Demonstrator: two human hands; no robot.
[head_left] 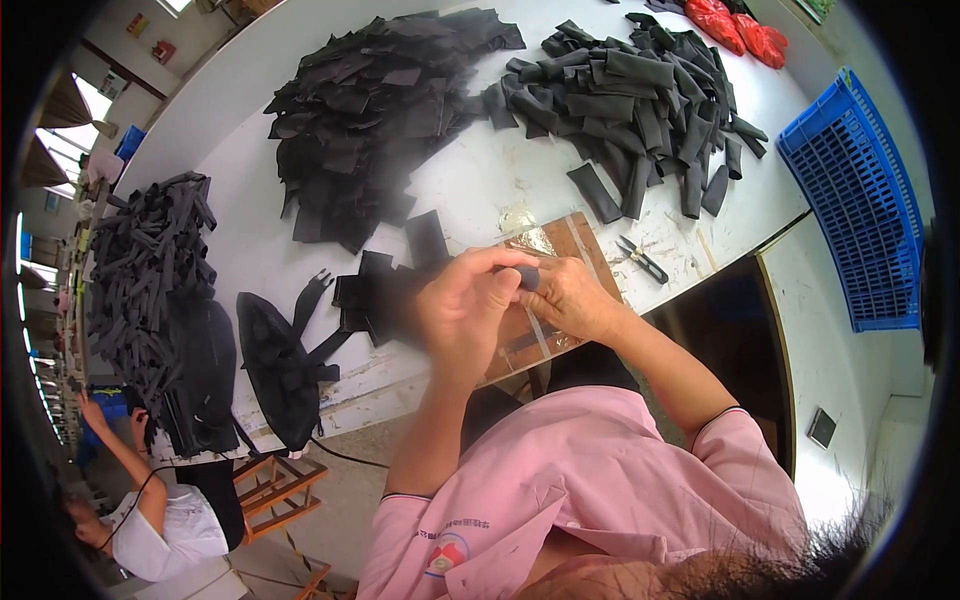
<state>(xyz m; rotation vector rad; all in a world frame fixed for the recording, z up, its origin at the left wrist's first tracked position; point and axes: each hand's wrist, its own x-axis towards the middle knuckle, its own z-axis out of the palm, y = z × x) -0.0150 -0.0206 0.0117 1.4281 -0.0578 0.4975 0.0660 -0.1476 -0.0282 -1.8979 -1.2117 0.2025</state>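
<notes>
My left hand [464, 305] and my right hand [572, 298] meet over a brown wooden board [588, 247] at the table's near edge. Both are closed on a small dark fabric piece [529, 277], mostly hidden by the fingers. Its end pokes out between the two hands. Just left of my left hand lie several black fabric pieces [376, 290], and a flat black rectangle [427, 240] rests beyond it. A pair of thread snips [642, 260] with dark handles lies right of the board.
A large heap of flat black pieces [370, 110] and a pile of folded tubes [640, 100] cover the far table. Black strips [150, 280] and a black pouch [275, 370] lie left. A blue crate [860, 200] stands right; red bags [735, 30] lie behind. A co-worker [170, 520] sits lower left.
</notes>
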